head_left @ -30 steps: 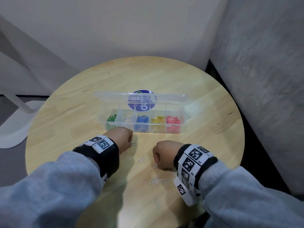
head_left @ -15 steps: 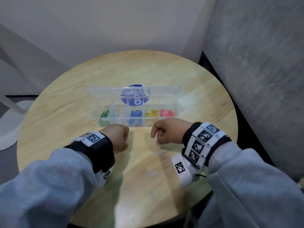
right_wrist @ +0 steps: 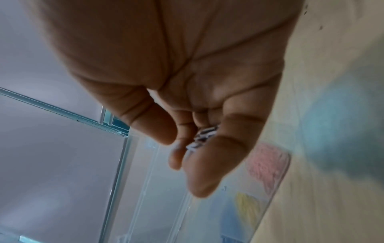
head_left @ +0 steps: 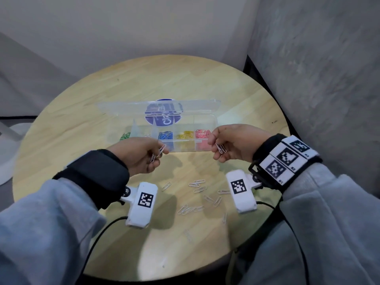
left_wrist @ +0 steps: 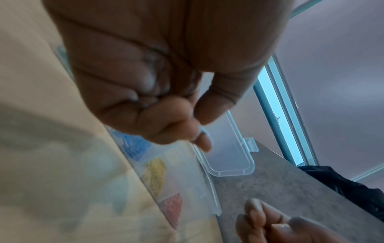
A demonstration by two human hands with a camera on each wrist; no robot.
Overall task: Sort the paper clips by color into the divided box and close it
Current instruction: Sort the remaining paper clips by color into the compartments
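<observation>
A clear divided box (head_left: 213, 128) sits mid-table with its lid (head_left: 197, 106) tipped open at the back. Its compartments hold green (head_left: 124, 136), blue (head_left: 165, 135), yellow (head_left: 185, 135) and red clips (head_left: 202, 133); one compartment holds a few white clips. My left hand (head_left: 158, 154) pinches white paper clips (head_left: 158, 153) just in front of the box. My right hand (head_left: 219, 148) pinches more white clips (head_left: 221, 148) near the box's right end, seen between finger and thumb in the right wrist view (right_wrist: 204, 138). Several white clips (head_left: 198, 185) lie loose on the table below both hands.
The round wooden table (head_left: 82, 112) stands in a corner, with a grey wall (head_left: 318, 79) close on the right. A blue round sticker (head_left: 164, 118) shows through the box. Wrist cameras (head_left: 141, 204) hang under both forearms, with cables trailing to the near edge.
Both hands rose off the table and turned palm-in, each now holding white clips up near the box front. The right hand moved forward and right from the loose pile.
</observation>
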